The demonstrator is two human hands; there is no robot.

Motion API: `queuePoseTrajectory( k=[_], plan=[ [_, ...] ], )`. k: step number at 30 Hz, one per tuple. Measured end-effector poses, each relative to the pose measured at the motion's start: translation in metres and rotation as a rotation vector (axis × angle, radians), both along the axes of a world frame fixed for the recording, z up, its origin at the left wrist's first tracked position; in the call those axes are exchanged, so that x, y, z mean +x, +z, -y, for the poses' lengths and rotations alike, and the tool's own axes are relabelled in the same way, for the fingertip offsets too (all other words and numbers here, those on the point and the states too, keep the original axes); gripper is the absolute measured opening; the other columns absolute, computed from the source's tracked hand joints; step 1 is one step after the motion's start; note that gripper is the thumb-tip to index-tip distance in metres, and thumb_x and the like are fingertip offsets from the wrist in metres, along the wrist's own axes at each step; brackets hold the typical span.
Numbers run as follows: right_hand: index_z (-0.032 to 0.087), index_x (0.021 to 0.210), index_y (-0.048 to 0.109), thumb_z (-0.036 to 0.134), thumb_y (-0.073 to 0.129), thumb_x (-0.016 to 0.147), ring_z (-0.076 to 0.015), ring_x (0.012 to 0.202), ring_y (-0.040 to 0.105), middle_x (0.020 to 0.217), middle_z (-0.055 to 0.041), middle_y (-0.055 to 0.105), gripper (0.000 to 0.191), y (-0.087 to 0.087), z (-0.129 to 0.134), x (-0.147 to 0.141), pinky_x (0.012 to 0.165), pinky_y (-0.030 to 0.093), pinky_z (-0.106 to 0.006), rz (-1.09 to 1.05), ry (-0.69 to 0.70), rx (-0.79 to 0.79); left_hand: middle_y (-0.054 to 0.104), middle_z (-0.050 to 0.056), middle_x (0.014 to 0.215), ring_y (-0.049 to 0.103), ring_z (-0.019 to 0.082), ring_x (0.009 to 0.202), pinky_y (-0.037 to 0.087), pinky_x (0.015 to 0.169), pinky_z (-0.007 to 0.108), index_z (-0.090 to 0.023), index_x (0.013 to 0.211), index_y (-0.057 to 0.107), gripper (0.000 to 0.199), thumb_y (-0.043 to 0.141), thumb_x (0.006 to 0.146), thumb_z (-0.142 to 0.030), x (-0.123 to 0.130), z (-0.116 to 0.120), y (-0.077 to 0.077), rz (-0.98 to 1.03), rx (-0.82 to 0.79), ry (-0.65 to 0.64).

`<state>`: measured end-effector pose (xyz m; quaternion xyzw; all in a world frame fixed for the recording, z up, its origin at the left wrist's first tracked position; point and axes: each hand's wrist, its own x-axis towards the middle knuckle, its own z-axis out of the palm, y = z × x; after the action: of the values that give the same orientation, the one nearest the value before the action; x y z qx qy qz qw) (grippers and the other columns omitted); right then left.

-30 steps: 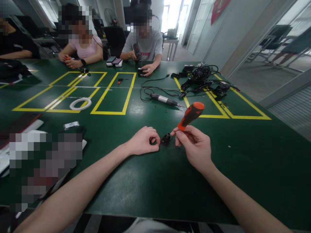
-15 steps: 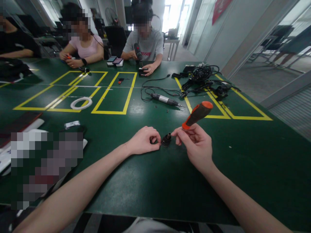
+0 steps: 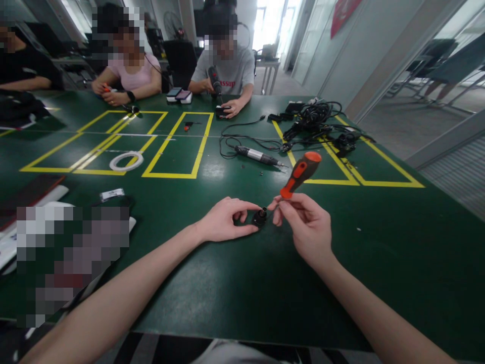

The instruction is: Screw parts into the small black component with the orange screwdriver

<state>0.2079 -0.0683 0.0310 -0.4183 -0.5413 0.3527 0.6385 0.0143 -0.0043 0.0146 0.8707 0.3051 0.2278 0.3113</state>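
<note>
A small black round part (image 3: 259,218) with a short metal neck on top rests on the green table in front of me. The thumb and index finger of my left hand (image 3: 229,218) close around it from the left; the other fingers are curled. In my right hand (image 3: 308,225) is a screwdriver (image 3: 302,174) with an orange and dark handle. I pinch it low, by the shaft, with the handle leaning up to the right. Its thin shaft slants down left toward the black part; whether the tip touches it I cannot tell.
An electric pen-like tool (image 3: 257,155) with a cord lies ahead. Tangled black cables (image 3: 316,121) are at the back right, a white ring (image 3: 127,161) at the left. Across the table a person (image 3: 227,71) holds a power drill (image 3: 215,81); others sit further left.
My left index finger and thumb have opened out and reached right onto the black part. The screwdriver handle has swung slightly left and turned in my right hand.
</note>
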Motion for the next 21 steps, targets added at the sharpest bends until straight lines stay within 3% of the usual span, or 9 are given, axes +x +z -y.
queuePoseTrajectory(
  k=[6, 14, 21],
  plan=[
    [0.022, 0.088, 0.063, 0.033, 0.078, 0.085, -0.0121, 0.054, 0.064, 0.074, -0.0009, 0.076, 0.019, -0.002, 0.002, -0.0008, 0.054, 0.057, -0.025, -0.032, -0.019, -0.023, 0.063, -0.003, 0.073, 0.057, 0.013, 0.071, 0.04, 0.075, 0.027, -0.02, 0.113, 0.076, 0.031, 0.074, 0.09, -0.041, 0.0002, -0.0018, 0.0014, -0.048, 0.013, -0.015],
    [0.02, 0.083, 0.071, 0.031, 0.075, 0.088, -0.0099, 0.052, 0.06, 0.071, 0.0001, 0.07, 0.012, 0.0005, -0.0005, 0.0004, 0.048, 0.051, -0.022, -0.006, -0.034, -0.001, 0.064, -0.003, 0.072, 0.056, 0.013, 0.069, 0.04, 0.075, 0.027, -0.02, 0.114, 0.076, 0.03, 0.075, 0.091, -0.039, -0.0001, -0.0019, 0.0005, -0.051, 0.024, -0.026],
    [0.021, 0.085, 0.066, 0.035, 0.081, 0.083, -0.0124, 0.054, 0.065, 0.072, -0.0005, 0.073, 0.02, 0.0003, 0.0024, 0.0003, 0.053, 0.058, -0.026, 0.004, -0.028, -0.031, 0.063, -0.003, 0.071, 0.057, 0.013, 0.07, 0.04, 0.076, 0.027, -0.02, 0.112, 0.077, 0.03, 0.075, 0.091, -0.04, -0.0002, -0.0018, 0.0009, -0.051, 0.023, -0.02]
  ],
)
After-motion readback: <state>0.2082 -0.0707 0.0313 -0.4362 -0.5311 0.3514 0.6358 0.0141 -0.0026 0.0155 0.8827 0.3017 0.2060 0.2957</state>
